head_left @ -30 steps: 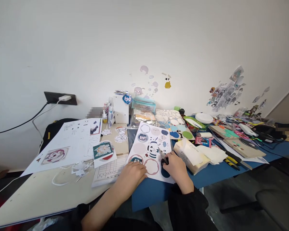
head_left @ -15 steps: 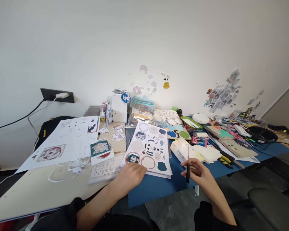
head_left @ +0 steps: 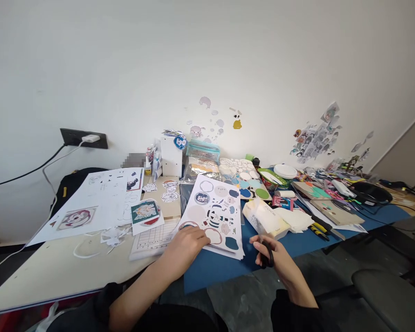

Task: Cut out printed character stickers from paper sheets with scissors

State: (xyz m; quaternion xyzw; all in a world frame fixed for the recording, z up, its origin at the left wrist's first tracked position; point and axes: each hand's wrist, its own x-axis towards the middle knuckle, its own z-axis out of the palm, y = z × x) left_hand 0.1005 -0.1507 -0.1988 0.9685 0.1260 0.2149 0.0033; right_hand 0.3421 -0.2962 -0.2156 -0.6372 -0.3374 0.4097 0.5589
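Observation:
On the lower left of a stack of printed sheets (head_left: 235,221) lies my left hand (head_left: 190,243), its fingers curled. A round teal-haired character cut-out (head_left: 186,226) peeks out behind its knuckles, mostly hidden; the fingers seem closed on it. The sheets show circles and small coloured shapes. My right hand (head_left: 270,253) holds scissors (head_left: 270,259) with black handles over the table's front edge. The scissor blades point up and slightly left, in front of a tissue pack (head_left: 264,216).
At left are paper scraps (head_left: 115,236), a large printed sheet (head_left: 100,198) and a small teal picture (head_left: 145,211). Yellow-black pliers (head_left: 320,232) and a knife lie at right. A white box (head_left: 171,154) stands at the back. A dark stool (head_left: 387,295) is at lower right.
My right hand turned the scissors, so their loops show, and moved slightly left. The round cut-out slid down behind my left hand, and a plain beige circle shows above it.

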